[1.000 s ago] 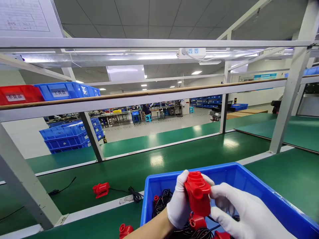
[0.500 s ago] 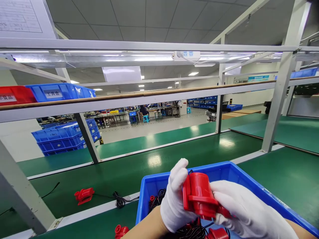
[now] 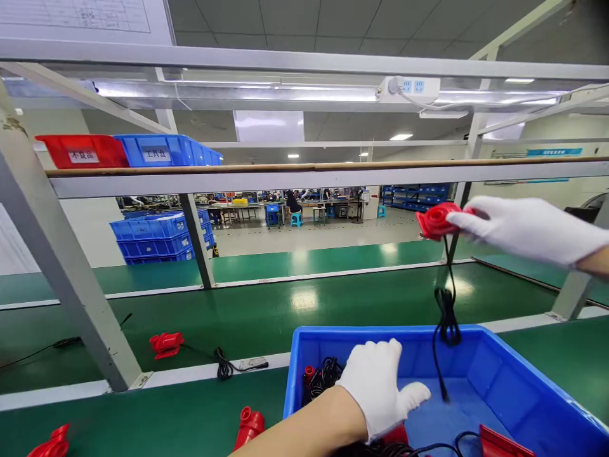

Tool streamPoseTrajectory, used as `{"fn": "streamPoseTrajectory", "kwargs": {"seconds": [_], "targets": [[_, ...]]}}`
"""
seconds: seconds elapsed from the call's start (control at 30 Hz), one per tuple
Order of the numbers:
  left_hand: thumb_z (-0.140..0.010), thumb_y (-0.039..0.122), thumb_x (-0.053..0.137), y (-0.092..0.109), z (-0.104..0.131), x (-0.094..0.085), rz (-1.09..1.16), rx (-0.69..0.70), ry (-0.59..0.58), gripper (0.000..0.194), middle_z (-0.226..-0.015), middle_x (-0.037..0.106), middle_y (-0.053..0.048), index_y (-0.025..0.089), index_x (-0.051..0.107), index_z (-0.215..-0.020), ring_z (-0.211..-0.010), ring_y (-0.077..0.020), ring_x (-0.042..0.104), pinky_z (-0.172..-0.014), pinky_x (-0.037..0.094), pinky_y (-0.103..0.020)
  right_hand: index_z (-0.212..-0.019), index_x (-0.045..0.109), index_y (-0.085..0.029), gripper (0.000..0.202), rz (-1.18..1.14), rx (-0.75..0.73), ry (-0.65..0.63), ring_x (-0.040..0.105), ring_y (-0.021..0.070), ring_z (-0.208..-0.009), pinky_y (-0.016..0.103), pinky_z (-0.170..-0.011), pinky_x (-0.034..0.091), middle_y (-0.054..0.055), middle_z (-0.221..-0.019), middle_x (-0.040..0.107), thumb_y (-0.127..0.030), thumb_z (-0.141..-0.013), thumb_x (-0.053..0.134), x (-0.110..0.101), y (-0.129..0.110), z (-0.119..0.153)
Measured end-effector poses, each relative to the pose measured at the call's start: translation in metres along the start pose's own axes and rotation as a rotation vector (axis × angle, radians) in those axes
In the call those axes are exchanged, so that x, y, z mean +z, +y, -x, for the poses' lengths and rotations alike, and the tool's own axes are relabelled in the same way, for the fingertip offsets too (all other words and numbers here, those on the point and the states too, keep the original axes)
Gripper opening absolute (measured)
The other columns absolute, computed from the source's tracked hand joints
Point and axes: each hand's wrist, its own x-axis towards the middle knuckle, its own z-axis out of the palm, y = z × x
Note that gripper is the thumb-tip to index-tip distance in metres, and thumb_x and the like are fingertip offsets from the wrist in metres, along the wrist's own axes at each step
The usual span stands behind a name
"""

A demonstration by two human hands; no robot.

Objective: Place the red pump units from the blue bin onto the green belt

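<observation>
My right hand (image 3: pixel 528 228), in a white glove, pinches a red plastic housing (image 3: pixel 438 221) up above the right part of a blue bin (image 3: pixel 533 381). From the housing hangs a bundled black cable (image 3: pixel 447 317), its plug end dangling over the bin. My left hand (image 3: pixel 375 387), gloved too, is over the left side of the bin with its thumb spread away from the fingers and nothing visible in it. Below it in the bin lie red parts (image 3: pixel 502 442) and coiled black cables (image 3: pixel 328 374), partly hidden by my left arm.
On the green bench (image 3: pixel 143 412) lie another red housing (image 3: pixel 166 344) with its cable, a red part (image 3: pixel 248 426) beside the bin, and one more (image 3: pixel 50 442) at lower left. Metal posts (image 3: pixel 71 254) and a shelf with red and blue boxes (image 3: pixel 162 150) frame the bench.
My right hand has lifted the red housing up and to the right, away from my left hand, and its cable now hangs free. My left hand has let go. The view has turned left.
</observation>
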Motion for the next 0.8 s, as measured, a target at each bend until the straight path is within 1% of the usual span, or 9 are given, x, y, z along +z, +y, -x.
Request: {"fn": "streamPoseTrajectory", "kwargs": {"seconds": [0.1, 0.17, 0.27, 0.37, 0.47, 0.57, 0.67, 0.73, 0.8], "targets": [[-0.083, 0.073, 0.038, -0.013, -0.001, 0.019, -0.205, 0.102, -0.181, 0.071, -0.081, 0.070, -0.021, 0.013, 0.072, -0.100, -0.070, -0.0362, 0.066, -0.061, 0.049, -0.045, -0.103, 0.062, 0.000, 0.092, 0.245, -0.093, -0.044, 0.063, 0.0253, -0.096, 0.035, -0.065, 0.029, 0.018, -0.095, 0.065, -0.071, -0.084, 0.008, 0.009, -0.013, -0.046], [-0.080, 0.067, 0.048, -0.027, -0.002, 0.044, -0.298, 0.175, -0.319, 0.057, -0.071, 0.070, -0.019, 0.016, 0.074, -0.085, -0.059, -0.0328, 0.066, -0.053, 0.048, -0.041, -0.111, 0.059, 0.000, 0.090, 0.280, -0.166, -0.122, 0.060, 0.0276, -0.105, 0.034, -0.069, 0.030, 0.017, -0.103, 0.063, -0.066, -0.090, 0.002, 0.036, -0.028, -0.063], [-0.080, 0.045, 0.056, -0.041, -0.007, 0.082, -0.326, 0.248, -0.475, 0.033, -0.066, 0.071, -0.017, 0.018, 0.074, -0.085, -0.052, -0.0308, 0.065, -0.048, 0.045, -0.038, -0.111, 0.062, -0.008, 0.060, 0.258, -0.238, -0.360, 0.063, 0.0227, -0.097, 0.030, -0.074, 0.039, 0.013, -0.100, 0.065, -0.054, -0.101, 0.025, 0.105, -0.058, -0.068], [-0.080, 0.041, 0.057, -0.034, -0.012, 0.087, -0.288, 0.301, -0.539, 0.028, -0.065, 0.071, -0.017, 0.018, 0.073, -0.084, -0.049, -0.0303, 0.063, -0.047, 0.043, -0.038, -0.106, 0.064, -0.012, 0.035, 0.245, -0.286, -0.663, 0.063, 0.0177, -0.087, 0.035, -0.079, 0.051, 0.007, -0.096, 0.066, -0.044, -0.096, 0.054, 0.185, -0.088, -0.051], [-0.086, 0.038, 0.052, -0.020, -0.006, 0.037, -0.249, 0.359, -0.348, 0.027, -0.061, 0.069, -0.013, 0.020, 0.072, -0.080, -0.048, -0.0262, 0.061, -0.049, 0.041, -0.035, -0.105, 0.063, -0.011, 0.029, 0.221, -0.325, -0.908, 0.063, 0.0169, -0.089, 0.037, -0.082, 0.054, 0.006, -0.100, 0.065, -0.039, -0.095, 0.059, 0.248, -0.114, -0.022], [-0.090, 0.046, 0.048, -0.037, 0.026, -0.048, -0.136, 0.243, -0.135, 0.027, -0.069, 0.070, -0.003, 0.030, 0.071, -0.091, -0.059, -0.0226, 0.064, -0.055, 0.044, -0.031, -0.107, 0.063, -0.011, 0.029, 0.176, -0.339, -1.092, 0.064, 0.0153, -0.083, 0.033, -0.076, 0.056, 0.005, -0.097, 0.065, -0.038, -0.096, 0.058, 0.283, -0.129, -0.001], [-0.097, 0.045, 0.034, -0.099, 0.079, -0.121, -0.297, -0.468, -0.097, 0.038, -0.089, 0.070, -0.005, 0.028, 0.068, -0.092, -0.085, -0.0249, 0.066, -0.073, 0.048, -0.035, -0.106, 0.062, -0.011, 0.032, 0.112, -0.359, -1.163, 0.064, 0.0138, -0.078, 0.031, -0.072, 0.056, 0.005, -0.093, 0.065, -0.041, -0.098, 0.054, 0.295, -0.135, 0.004], [-0.094, 0.039, 0.043, -0.154, 0.116, -0.143, -0.394, -0.826, -0.237, 0.032, -0.090, 0.070, -0.010, 0.020, 0.068, -0.089, -0.088, -0.0292, 0.066, -0.077, 0.049, -0.042, -0.106, 0.062, -0.011, 0.036, 0.063, -0.391, -1.110, 0.063, 0.0144, -0.080, 0.032, -0.075, 0.055, 0.005, -0.094, 0.065, -0.045, -0.098, 0.052, 0.292, -0.135, 0.003], [-0.089, 0.035, 0.058, -0.205, 0.147, -0.148, -0.404, -0.997, -0.297, 0.025, -0.083, 0.068, -0.012, 0.013, 0.067, -0.081, -0.080, -0.0281, 0.066, -0.075, 0.051, -0.045, -0.108, 0.062, -0.012, 0.039, 0.012, -0.432, -0.993, 0.063, 0.0163, -0.084, 0.035, -0.079, 0.052, 0.007, -0.097, 0.065, -0.047, -0.099, 0.048, 0.279, -0.130, 0.002]]}}
